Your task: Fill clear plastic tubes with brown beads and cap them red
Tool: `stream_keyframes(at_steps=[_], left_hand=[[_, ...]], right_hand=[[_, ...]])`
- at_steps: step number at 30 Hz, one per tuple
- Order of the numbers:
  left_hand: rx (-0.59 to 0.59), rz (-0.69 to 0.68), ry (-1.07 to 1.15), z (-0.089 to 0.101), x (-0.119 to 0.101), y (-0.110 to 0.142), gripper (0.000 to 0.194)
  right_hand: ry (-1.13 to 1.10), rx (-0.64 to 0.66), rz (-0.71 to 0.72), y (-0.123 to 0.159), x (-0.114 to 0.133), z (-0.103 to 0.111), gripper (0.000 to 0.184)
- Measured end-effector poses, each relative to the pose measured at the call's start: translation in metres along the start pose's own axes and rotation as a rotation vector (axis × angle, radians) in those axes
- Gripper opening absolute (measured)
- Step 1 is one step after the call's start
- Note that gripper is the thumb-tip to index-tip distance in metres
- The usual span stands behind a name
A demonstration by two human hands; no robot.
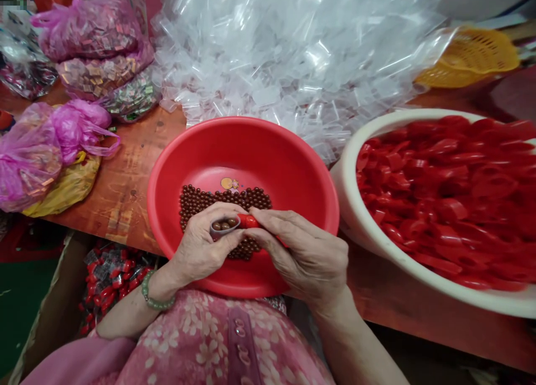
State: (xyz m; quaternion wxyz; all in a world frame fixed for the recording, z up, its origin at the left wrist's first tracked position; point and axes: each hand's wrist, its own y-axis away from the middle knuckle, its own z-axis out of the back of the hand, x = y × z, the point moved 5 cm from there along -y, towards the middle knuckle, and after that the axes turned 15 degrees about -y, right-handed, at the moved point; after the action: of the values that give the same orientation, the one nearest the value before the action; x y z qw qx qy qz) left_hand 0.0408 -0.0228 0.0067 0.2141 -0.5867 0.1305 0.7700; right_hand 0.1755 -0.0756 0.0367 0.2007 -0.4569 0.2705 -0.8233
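Over a red plastic basin (293, 150), both of my hands meet. My left hand (209, 239) is closed around a small clear plastic container (215, 234) with several brown balls showing in its opening. Between the thumb and fingers of my right hand (305, 251) is a small red plastic cap (249, 220), held against the container's side end; the fingers partly hide how the two touch. Small round brown balls (196, 206) lie in the bottom of the basin, below and behind my hands.
A white tub (349, 167) of red plastic pieces (444, 206) stands at the right. Clear plastic containers (268, 94) are heaped behind the basin. Pink bags (92, 33) lie at the left, a yellow basket (473, 58) back right. A box below left holds red-and-clear pieces (111, 279).
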Motion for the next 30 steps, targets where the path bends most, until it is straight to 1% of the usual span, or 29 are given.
stream_keyframes(at_steps=[4, 7, 9, 10, 12, 13, 15, 17, 18, 19, 21, 23, 25, 27, 30], left_hand=[[0.028, -0.04, -0.043, 0.0, -0.003, 0.001, 0.017], [0.049, -0.052, -0.034, -0.002, -0.004, 0.0, 0.016], [0.065, -0.039, -0.024, -0.002, -0.003, -0.001, 0.013], [0.072, -0.025, -0.014, -0.002, -0.002, -0.001, 0.011], [0.1, 0.018, 0.013, -0.001, 0.002, -0.002, 0.012], [0.112, 0.041, 0.03, 0.0, 0.003, -0.002, 0.013], [0.118, 0.076, 0.054, 0.004, 0.005, -0.003, 0.015], [0.123, 0.108, 0.065, 0.008, 0.007, -0.003, 0.015], [0.139, 0.128, 0.075, 0.008, 0.008, -0.003, 0.014], [0.166, 0.151, 0.097, 0.008, 0.009, -0.003, 0.012], [0.25, 0.19, 0.181, 0.004, 0.011, -0.001, 0.009], [0.331, 0.215, 0.271, 0.0, 0.014, 0.001, 0.015], [0.387, 0.231, 0.318, -0.003, 0.017, 0.003, 0.022], [0.42, 0.243, 0.334, -0.004, 0.019, 0.005, 0.024], [0.45, 0.23, 0.38, -0.002, 0.019, 0.004, 0.023]], right_hand=[[0.176, 0.073, 0.05, 0.003, 0.005, -0.009, 0.033], [0.315, 0.026, 0.107, 0.006, 0.007, -0.015, 0.047], [0.341, -0.015, 0.116, 0.006, 0.006, -0.018, 0.052], [0.332, -0.026, 0.114, 0.006, 0.005, -0.018, 0.051], [0.261, -0.018, 0.087, 0.005, 0.0, -0.017, 0.046], [0.203, -0.011, 0.043, 0.005, -0.003, -0.015, 0.042], [0.042, -0.023, -0.117, 0.004, -0.013, -0.009, 0.035], [-0.136, -0.078, -0.294, 0.001, -0.021, -0.002, 0.031], [-0.216, -0.1, -0.345, -0.002, -0.022, -0.001, 0.029], [-0.288, -0.101, -0.358, -0.006, -0.021, -0.001, 0.028], [-0.386, -0.045, -0.3, -0.018, -0.015, -0.005, 0.026], [-0.42, 0.051, -0.216, -0.028, -0.009, -0.014, 0.024], [-0.416, 0.124, -0.164, -0.033, -0.006, -0.021, 0.025], [-0.41, 0.159, -0.143, -0.033, -0.006, -0.025, 0.028], [-0.4, 0.176, -0.138, -0.031, -0.009, -0.025, 0.031]])
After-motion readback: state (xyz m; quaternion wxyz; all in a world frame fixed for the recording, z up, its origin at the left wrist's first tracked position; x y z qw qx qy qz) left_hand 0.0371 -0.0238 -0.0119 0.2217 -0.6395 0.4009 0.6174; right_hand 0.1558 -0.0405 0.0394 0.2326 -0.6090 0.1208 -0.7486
